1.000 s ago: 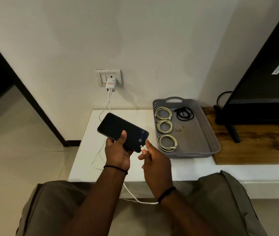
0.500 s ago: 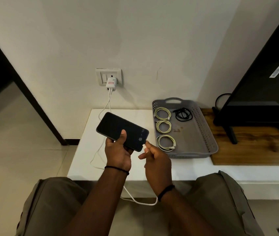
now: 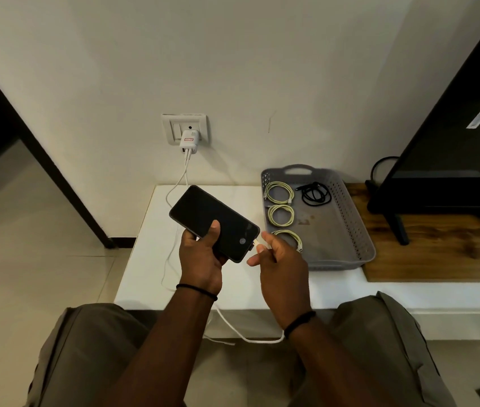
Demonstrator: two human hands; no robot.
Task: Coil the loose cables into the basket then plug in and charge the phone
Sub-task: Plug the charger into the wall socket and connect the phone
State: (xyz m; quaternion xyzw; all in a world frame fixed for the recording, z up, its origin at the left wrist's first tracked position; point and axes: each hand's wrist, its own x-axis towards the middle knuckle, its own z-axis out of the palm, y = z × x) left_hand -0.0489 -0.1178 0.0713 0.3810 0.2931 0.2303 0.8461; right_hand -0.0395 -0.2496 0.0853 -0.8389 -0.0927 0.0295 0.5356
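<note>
Item 1: phone (image 3: 214, 223). Black slab, screen up, a small fingerprint mark lit near its lower end. Held in the air over the white counter's (image 3: 145, 265) front left part, tilted. My left hand (image 3: 202, 259) is wrapped round its lower half, thumb lying on the glass. I judge it rigid, moderately light, smooth and slippery on the face, breakable if dropped. Best held by the long edges, as now, not by the glass.

Item 2: white charging cable (image 3: 247, 336). It hangs from the wall charger (image 3: 189, 141), trails over the counter's left side, loops below the front edge and rises to my right hand (image 3: 280, 268). Thumb and forefinger pinch the connector (image 3: 258, 243) right at the phone's bottom edge; I cannot tell if it is fully seated. I judge the cord limp and light and the plug small and stiff. Grip the plug body and never the cord, and push straight along the phone's axis.

Item 3: grey basket (image 3: 359, 230). It sits on the counter just right of the phone, against the wooden board (image 3: 438, 254). It holds three pale coiled cables (image 3: 280, 214) in a row along its left side and one black coiled cable (image 3: 316, 193) near the far end. The coiling part looks done.

Item 4: television (image 3: 453, 148), standing on the board at the far right.
</note>
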